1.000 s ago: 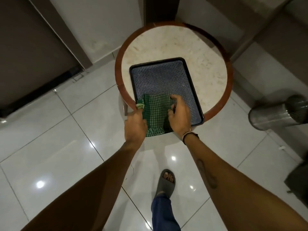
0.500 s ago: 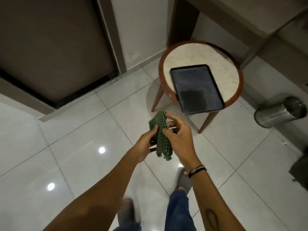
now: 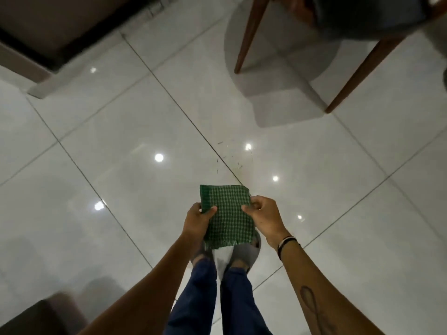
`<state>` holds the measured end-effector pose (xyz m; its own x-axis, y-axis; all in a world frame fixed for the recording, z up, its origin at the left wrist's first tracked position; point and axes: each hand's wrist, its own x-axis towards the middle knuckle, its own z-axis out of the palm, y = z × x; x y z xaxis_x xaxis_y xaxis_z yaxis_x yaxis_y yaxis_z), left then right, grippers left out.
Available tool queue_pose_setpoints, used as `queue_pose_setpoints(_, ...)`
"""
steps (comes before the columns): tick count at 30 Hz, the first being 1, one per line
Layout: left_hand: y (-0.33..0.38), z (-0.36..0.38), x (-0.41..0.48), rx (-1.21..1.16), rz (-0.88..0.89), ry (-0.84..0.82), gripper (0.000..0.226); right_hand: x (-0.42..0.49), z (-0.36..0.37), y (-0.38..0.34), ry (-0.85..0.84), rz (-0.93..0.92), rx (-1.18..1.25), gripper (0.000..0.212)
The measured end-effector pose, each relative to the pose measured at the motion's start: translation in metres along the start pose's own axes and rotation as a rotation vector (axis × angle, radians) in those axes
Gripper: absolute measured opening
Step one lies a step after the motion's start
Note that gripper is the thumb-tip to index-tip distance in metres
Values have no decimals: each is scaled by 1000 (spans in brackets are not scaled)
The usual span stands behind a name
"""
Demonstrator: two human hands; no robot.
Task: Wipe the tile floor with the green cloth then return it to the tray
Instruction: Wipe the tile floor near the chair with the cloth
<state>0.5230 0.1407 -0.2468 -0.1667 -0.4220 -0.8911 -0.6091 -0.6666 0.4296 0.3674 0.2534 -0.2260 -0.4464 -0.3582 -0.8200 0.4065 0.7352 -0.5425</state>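
Observation:
The green checked cloth (image 3: 227, 215) is folded into a flat rectangle and held above the glossy white tile floor (image 3: 125, 151). My left hand (image 3: 197, 220) pinches its left edge and my right hand (image 3: 262, 217) pinches its right edge, thumbs on top. The fringed end of the cloth hangs toward my feet. Small dark specks of debris (image 3: 233, 157) lie on the tiles just beyond the cloth, beside a grout line. The tray is out of sight above the frame.
The wooden legs of the round stool (image 3: 249, 32) stand at the upper right, its dark underside above them. A dark door and its threshold (image 3: 38, 52) run along the upper left. My feet in grey sandals (image 3: 244, 252) stand under the cloth. A dark object (image 3: 36, 317) sits at the bottom left.
The cloth left the tray and came away from the stool in both hands. It went from bunched to a flat spread rectangle, and my view tipped down to the floor.

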Motion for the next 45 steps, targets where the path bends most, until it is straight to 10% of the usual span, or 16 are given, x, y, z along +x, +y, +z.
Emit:
queue_pose_setpoints(7,-65,50,163,33,15,-41,13,161,24,114,312,-96,-283,12)
queue_pose_setpoints(11,-76,67,263,153,126,-32,32,236,42,161,502,-292,-561,61)
queue_pose_setpoints(17,-137,12,384,1123,593,331,87,357,88,208,210,-727,-1246,80)
queue_pose_setpoints(21,-168,-7,419,1277,830,394,91,396,123,217,351,-817,-1240,88)
queue_pose_setpoints(24,-170,-5,417,1263,839,396,93,377,96,250,141,-946,-1382,92)
queue_pose_setpoints(30,-172,-5,423,1273,841,416,94,431,47,166,731,-382,-984,89)
queue_pose_setpoints(38,-174,-5,426,1241,922,470,92,389,105,215,224,-889,-1388,83)
queue_pose_setpoints(45,-177,-5,430,1258,929,477,92,473,84,75,806,-418,-949,85)
